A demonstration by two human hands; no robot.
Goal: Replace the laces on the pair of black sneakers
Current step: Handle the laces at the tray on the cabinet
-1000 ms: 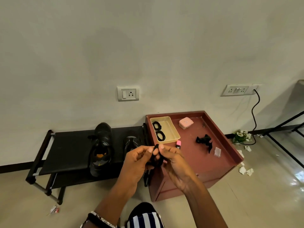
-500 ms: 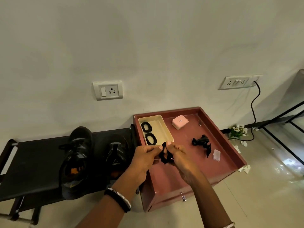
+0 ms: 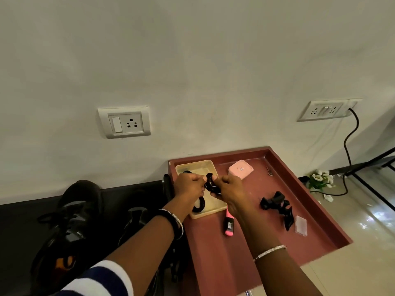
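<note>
The black sneakers stand side by side on a dark, low rack (image 3: 25,216) at the left. The left sneaker (image 3: 72,221) has its long axis from near to far; its toe points to the wall, and its opening with an orange insole is on the near side. The second sneaker (image 3: 136,218) is partly behind the left forearm. Their material looks matte.

A black lace (image 3: 210,184), wound into a small coil, is held above a shallow cream tray (image 3: 213,210) on the reddish-brown table (image 3: 245,253). The left hand (image 3: 189,185) pinches the coil on one side with curled fingers, and the right hand (image 3: 229,189) grips its other side in the same way.

Another black coil (image 3: 199,205) lies in the tray. On the table are also a pink square box (image 3: 240,169), a pink and black marker (image 3: 229,225), and a black clip-like object (image 3: 276,205).
</note>
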